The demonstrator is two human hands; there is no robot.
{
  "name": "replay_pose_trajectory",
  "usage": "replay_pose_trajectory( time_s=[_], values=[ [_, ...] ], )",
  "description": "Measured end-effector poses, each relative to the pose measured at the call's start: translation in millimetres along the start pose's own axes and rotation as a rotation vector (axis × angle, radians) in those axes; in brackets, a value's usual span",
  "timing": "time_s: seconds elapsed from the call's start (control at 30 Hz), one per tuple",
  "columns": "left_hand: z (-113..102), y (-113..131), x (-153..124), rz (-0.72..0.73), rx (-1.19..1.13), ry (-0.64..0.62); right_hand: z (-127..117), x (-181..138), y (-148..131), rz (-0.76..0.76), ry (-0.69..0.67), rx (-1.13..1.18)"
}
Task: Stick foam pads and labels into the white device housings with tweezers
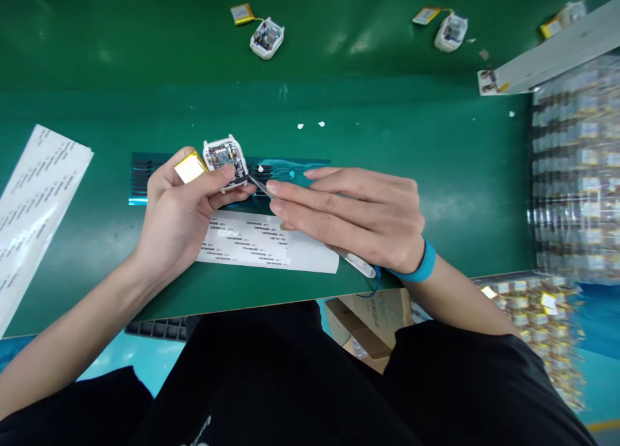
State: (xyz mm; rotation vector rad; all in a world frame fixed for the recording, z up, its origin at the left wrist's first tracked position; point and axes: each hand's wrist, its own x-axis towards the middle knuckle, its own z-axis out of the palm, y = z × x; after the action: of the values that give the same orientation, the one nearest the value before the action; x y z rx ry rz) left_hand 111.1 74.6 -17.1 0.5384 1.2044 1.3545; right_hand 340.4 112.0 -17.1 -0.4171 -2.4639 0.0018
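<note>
My left hand [181, 194] is closed around a white watch case [225, 155] with its circuit board facing up. A yellow-edged battery pouch [191, 168] sticks out on the case's left side, over my fingers. In my right hand [353, 207] is a pair of tweezers [260, 186], held between thumb and fingers. The tweezer tips reach the lower right edge of the case, beside a dark strip; whether they grip it I cannot tell. Beneath both hands lie a dark blue film sheet [145, 175] with black strips and a white printed backing sheet [242, 243].
Several opened watch cases with batteries lie along the back, one [267, 38] near the middle and another [451, 32] to its right. Another printed sheet [43, 194] rests at left. A pale metal bar [547, 49] and stacked clear trays [576, 175] stand at right. A cardboard box [378, 317] is below the table edge.
</note>
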Motion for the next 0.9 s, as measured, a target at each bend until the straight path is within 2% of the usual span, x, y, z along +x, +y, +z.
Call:
replay_pose_trajectory(
  time_s=[0.17, 0.5, 0.9],
  values=[
    [1.1, 0.5, -3.0, 0.024, 0.013, 0.005, 1.8, 1.4, 0.0, -0.105, 0.059, 0.013],
    [2.0, -1.4, -4.6, 0.020, 0.013, 0.040, 4.9, 1.9, -5.4, -0.138, 0.035, -0.098],
    [1.4, -4.3, -5.6, 0.044, 0.039, 0.025, 3.0, -0.3, -6.9, -0.159, -0.011, -0.048]
  ],
)
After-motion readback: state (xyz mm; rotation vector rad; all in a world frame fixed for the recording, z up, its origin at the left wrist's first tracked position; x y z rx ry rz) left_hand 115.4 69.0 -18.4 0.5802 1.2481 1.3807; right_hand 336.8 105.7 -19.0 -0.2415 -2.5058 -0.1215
